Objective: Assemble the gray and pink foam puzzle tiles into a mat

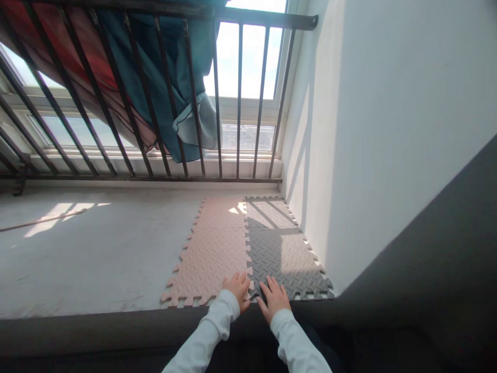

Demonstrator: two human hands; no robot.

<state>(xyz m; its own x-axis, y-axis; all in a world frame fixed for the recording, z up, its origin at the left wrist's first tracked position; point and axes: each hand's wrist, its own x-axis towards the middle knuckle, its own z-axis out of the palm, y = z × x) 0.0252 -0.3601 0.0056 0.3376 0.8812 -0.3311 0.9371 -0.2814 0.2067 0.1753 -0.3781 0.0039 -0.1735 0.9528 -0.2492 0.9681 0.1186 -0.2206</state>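
Observation:
Pink foam puzzle mats [212,251] and grey foam puzzle mats [267,248] lie side by side on the ledge, their toothed edges meeting along a seam. My left hand [237,290] rests on the near right corner of the pink mat, beside the seam, its fingers stretched out. On the near left corner of the grey mat lies my right hand [275,298], fingers apart, thumb towards the seam. Neither hand holds anything. Near my hands a few pink teeth overlap the grey side; whether they are locked there I cannot tell.
A pale ledge [97,259] runs left, with a thin stick [46,220] on it. Dark metal railings [238,103] stand at the back before a window, with red and teal cloth [155,77] behind the bars. A white wall [380,103] borders the mats on the right.

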